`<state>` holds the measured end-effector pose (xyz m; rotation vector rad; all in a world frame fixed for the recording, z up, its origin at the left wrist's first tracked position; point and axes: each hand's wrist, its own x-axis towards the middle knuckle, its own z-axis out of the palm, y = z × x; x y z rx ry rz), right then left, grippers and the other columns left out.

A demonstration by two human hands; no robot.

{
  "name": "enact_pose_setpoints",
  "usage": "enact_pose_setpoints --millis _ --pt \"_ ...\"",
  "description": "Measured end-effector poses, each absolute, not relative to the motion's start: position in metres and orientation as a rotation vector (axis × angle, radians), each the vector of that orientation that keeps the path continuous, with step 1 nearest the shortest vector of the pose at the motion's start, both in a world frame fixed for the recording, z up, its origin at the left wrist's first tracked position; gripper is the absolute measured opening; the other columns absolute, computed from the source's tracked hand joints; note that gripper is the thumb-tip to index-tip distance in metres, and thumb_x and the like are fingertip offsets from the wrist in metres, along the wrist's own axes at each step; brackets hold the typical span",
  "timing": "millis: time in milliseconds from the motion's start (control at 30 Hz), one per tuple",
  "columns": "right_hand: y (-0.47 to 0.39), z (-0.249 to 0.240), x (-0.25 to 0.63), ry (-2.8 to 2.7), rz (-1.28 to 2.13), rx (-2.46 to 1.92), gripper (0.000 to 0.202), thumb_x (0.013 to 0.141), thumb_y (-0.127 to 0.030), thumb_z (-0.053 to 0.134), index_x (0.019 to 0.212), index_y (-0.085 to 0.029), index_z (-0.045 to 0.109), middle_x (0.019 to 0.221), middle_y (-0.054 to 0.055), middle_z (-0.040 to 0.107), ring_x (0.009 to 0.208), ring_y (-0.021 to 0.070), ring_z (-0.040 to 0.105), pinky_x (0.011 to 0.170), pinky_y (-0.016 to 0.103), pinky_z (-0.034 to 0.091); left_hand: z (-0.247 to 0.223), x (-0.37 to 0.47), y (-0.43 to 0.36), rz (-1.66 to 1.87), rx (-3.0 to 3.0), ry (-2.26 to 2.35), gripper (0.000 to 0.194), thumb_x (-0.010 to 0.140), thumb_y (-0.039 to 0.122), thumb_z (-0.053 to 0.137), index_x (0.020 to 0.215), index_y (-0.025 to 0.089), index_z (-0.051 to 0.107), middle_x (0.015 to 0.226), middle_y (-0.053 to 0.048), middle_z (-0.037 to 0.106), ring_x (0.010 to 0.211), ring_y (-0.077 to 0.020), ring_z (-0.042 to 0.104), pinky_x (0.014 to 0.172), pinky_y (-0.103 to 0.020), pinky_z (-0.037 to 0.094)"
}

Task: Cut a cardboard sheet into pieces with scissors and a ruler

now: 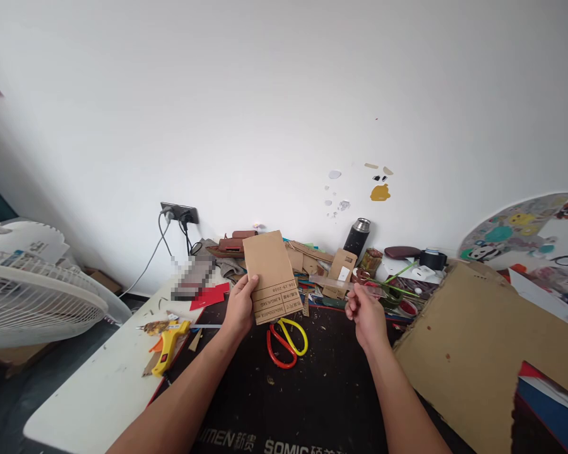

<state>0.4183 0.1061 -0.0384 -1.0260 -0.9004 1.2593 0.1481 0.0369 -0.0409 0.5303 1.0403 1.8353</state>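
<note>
A flat cardboard piece (269, 265) with printed text along its lower edge is held upright by my left hand (241, 306), closed on its left side. My right hand (366, 315) is closed on a clear, see-through ruler-like strip (329, 283), which points left toward the cardboard without touching it. Below the cardboard, scissors with one red and one yellow handle (287, 343) lie on the black mat (312, 397); their blades are hidden.
At the left, a yellow glue gun (170, 347) lies near red paper (209, 296), beside a white fan (42, 296). Along the wall are cardboard scraps and a black thermos (357, 236). A large cardboard sheet (473, 347) fills the right.
</note>
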Motion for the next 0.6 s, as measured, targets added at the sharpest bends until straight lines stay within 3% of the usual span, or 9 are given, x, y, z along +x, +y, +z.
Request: enact_pose_setpoints --millis 133,267,400,600 --pt "0.099 -0.031 0.412 -0.886 1.402 -0.904 0.051 0.070 -0.065 0.089 0.071 -0.019 0.066 0.052 -0.006 0.047 0.042 0.0104 0.045 0.038 0.024 0.027 -0.042 0.153 0.035 1.736 0.596 1.024 0.052 0.065 0.051 0.095 0.102 0.017 0.080 0.099 -0.011 0.084 0.096 -0.0311 0.078 0.084 -0.039 0.060" --pt "0.087 -0.033 0.396 -1.060 1.507 -0.959 0.059 0.069 -0.074 0.086 0.072 -0.018 0.068 0.053 -0.004 0.052 0.041 0.0109 0.047 0.039 0.023 0.030 -0.037 0.164 0.029 1.594 0.646 0.984 0.046 0.067 0.048 0.095 0.099 0.018 0.082 0.097 -0.011 0.084 0.096 -0.0328 0.078 0.083 -0.040 0.060" --pt "0.083 -0.041 0.387 -1.242 1.448 -1.046 0.067 0.070 -0.083 0.079 0.060 -0.018 0.065 0.051 0.000 0.057 0.040 0.0122 0.050 0.039 0.024 0.030 -0.031 0.173 0.021 1.482 0.686 0.926 0.048 0.068 0.048 0.096 0.103 0.018 0.083 0.099 -0.012 0.084 0.099 -0.0352 0.078 0.081 -0.041 0.061" --pt "0.085 -0.046 0.384 -1.135 1.507 -0.967 0.063 0.072 -0.078 0.082 0.060 -0.020 0.062 0.047 -0.001 0.056 0.040 0.0121 0.046 0.039 0.023 0.030 -0.030 0.178 0.016 1.362 0.769 0.803 0.046 0.078 0.049 0.091 0.112 0.021 0.082 0.108 -0.012 0.084 0.106 -0.0346 0.078 0.084 -0.040 0.061"
